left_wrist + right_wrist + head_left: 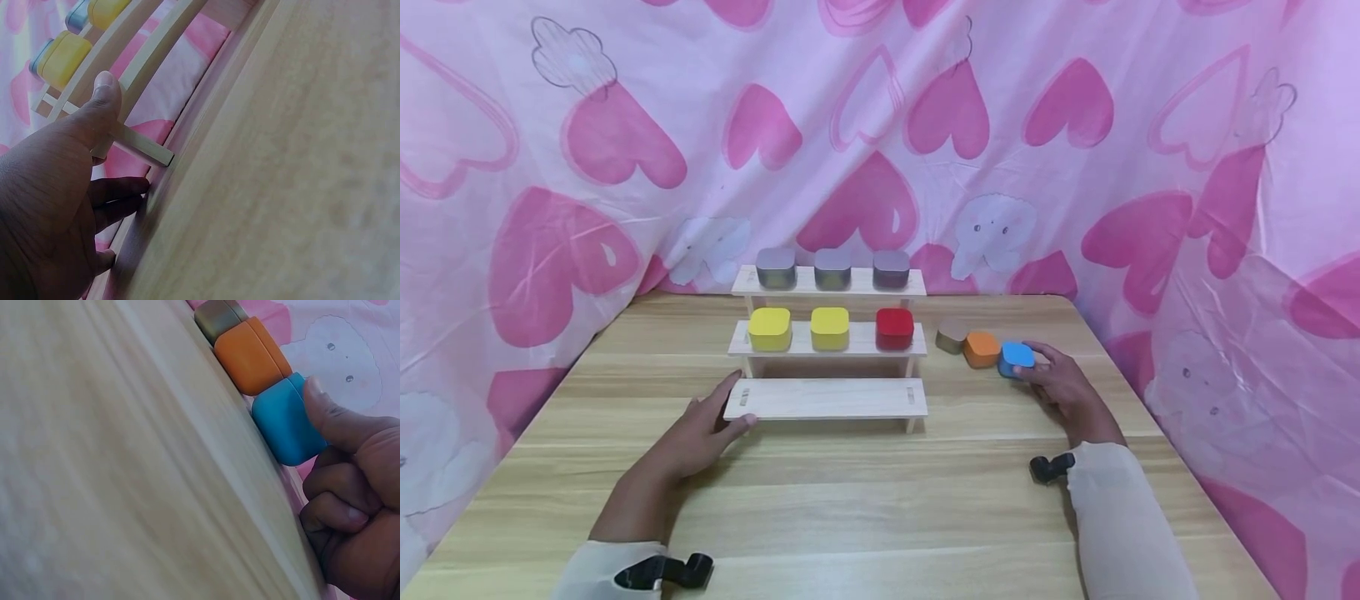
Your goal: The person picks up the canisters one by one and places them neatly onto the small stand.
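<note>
My left hand (700, 433) grips the left end of the lowest step of a three-step wooden stand (827, 398). In the left wrist view the thumb (106, 90) presses the board's end, with the lower fingers stretched out near the tabletop. At right, my right hand (1063, 387) pinches a small blue tin (1017, 358) with rounded corners between thumb and fingers. The right wrist view has the thumb against the side of the blue tin (284, 422) and the other fingers curled. An orange tin (982, 349) and a grey-brown tin (951, 336) stand in line beside it.
On the middle step are two yellow tins (770, 329) and a red tin (895, 328). Three grey tins (832, 269) sit on the top step. A pink heart-patterned cloth (857, 200) hangs behind and beside the wooden table (880, 517).
</note>
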